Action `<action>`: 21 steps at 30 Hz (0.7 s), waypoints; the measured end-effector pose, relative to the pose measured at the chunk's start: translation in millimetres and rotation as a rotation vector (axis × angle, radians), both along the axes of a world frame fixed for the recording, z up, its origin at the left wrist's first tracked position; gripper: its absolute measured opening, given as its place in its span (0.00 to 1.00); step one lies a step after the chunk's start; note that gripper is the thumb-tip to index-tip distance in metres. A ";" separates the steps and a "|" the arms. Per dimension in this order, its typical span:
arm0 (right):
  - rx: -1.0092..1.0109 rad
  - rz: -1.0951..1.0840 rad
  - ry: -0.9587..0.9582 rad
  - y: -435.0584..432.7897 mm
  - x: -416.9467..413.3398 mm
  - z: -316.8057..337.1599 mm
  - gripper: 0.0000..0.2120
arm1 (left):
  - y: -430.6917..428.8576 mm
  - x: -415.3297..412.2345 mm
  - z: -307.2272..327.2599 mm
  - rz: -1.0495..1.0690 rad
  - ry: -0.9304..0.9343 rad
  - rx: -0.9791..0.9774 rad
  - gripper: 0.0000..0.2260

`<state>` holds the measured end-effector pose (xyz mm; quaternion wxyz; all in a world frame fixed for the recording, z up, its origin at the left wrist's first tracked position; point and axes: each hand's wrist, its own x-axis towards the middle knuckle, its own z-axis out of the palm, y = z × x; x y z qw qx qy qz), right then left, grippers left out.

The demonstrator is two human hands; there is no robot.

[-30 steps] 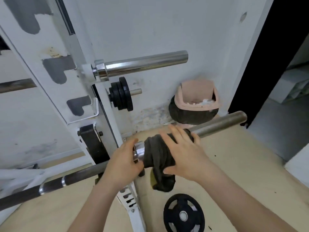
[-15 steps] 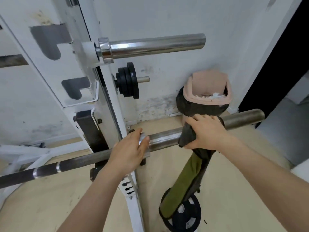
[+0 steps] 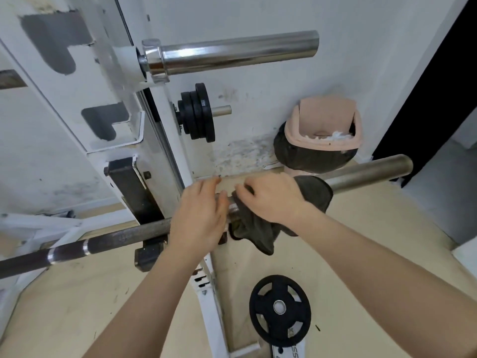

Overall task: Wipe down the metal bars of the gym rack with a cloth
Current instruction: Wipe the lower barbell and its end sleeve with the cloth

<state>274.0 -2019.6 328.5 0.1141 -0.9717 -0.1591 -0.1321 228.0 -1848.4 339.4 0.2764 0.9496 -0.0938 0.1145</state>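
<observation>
Dark cloth (image 3: pixel 254 233) is draped over the lower bar (image 3: pixel 369 171), just right of the white rack (image 3: pixel 160 140) upright, approx centre of view. Right hand (image 3: pixel 273 197) sits on top of it, fingers curled over cloth & bar, pressing the cloth onto the metal. Loose end of the cloth hangs below the bar, and a fold bulges out to the right of the wrist. Left hand (image 3: pixel 200 218) is just left of it, nearly touching, fingers wrapped over the same bar at its shiny collar, thumb toward the cloth.

Lower bar runs from near left (dark shaft w/ a silver ring) through the rack's holder to a bare grey end at far right. Chrome upper bar (image 3: pixel 237 54) sticks out to the right from the rack higher up, no hand on it. Btwn the two bars, small plates (image 3: pixel 197 112), black, are stacked on a short peg on the upright. Pink bin (image 3: pixel 325 125) w/ a dark bag stands against the wall, behind the lower bar's right end. A big plate (image 3: pixel 280 308), black, lies flat on the floor (image 3: pixel 361 254) by the rack's foot, nearer than the hands.
</observation>
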 end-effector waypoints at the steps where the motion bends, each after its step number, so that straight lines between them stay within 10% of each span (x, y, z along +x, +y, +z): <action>1: -0.010 -0.017 0.015 -12.6 2.6 -0.2 0.22 | -3.9 5.1 -2.1 0.021 0.067 0.066 0.16; 9: -0.059 -0.438 0.346 -96.2 48.2 21.5 0.17 | 9.0 -25.4 -9.5 -0.090 -0.038 0.020 0.20; 15: -0.037 -0.035 0.246 48.7 19.8 9.7 0.10 | -0.5 -4.8 8.3 0.028 -0.100 -0.110 0.13; 21: 0.066 -0.107 0.152 -13.1 24.3 10.3 0.18 | -2.4 -2.0 -4.6 -0.024 0.101 0.165 0.19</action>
